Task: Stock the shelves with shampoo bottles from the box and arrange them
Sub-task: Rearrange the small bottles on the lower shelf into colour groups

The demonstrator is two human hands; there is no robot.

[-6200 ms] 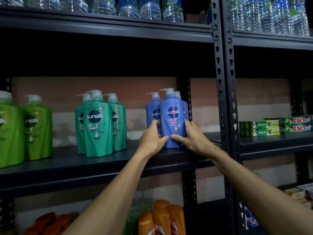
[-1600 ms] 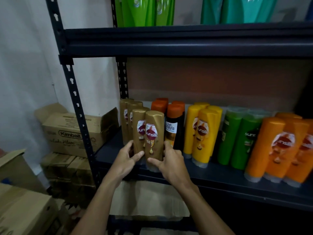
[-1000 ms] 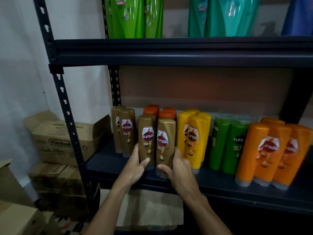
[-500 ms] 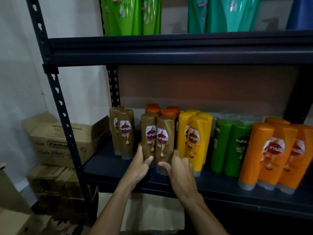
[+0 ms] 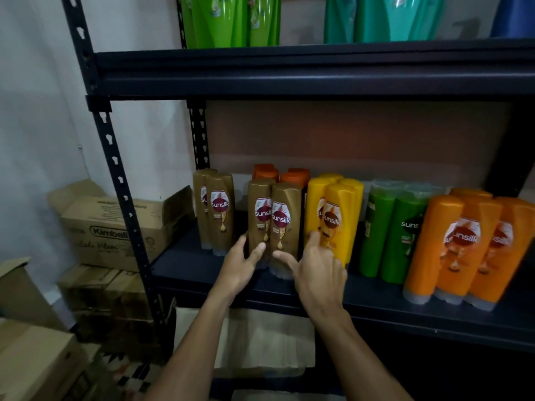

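head view. a dark metal shelf [image 5: 188, 264] carries upright shampoo bottles grouped by colour. from the left: a pair of brown bottles [image 5: 215, 209] near the upright post [image 5: 115, 169]; a front pair of brown bottles [image 5: 273, 224], set apart from the first pair by a gap; yellow bottles [image 5: 337, 215]; green bottles [image 5: 389, 235]; orange bottles [image 5: 463, 244]. dark bottles with orange caps [image 5: 295, 176] stand behind the front pair.

the left hand [image 5: 240, 266] holds the front pair from its left side, with the thumb laid across the label face and the fingers wrapped round the far side. the right hand [image 5: 318, 274] holds the same pair from its right side: the thumb presses low on the front, the forefinger reaches up between the pair and the yellow bottles, and the other fingers are curled. the pair stands on the shelf, just beside the yellow bottles.

the upper shelf [image 5: 289, 68] bears light green, teal and blue bottles. cardboard boxes [image 5: 110, 224] are stacked left of the rack.
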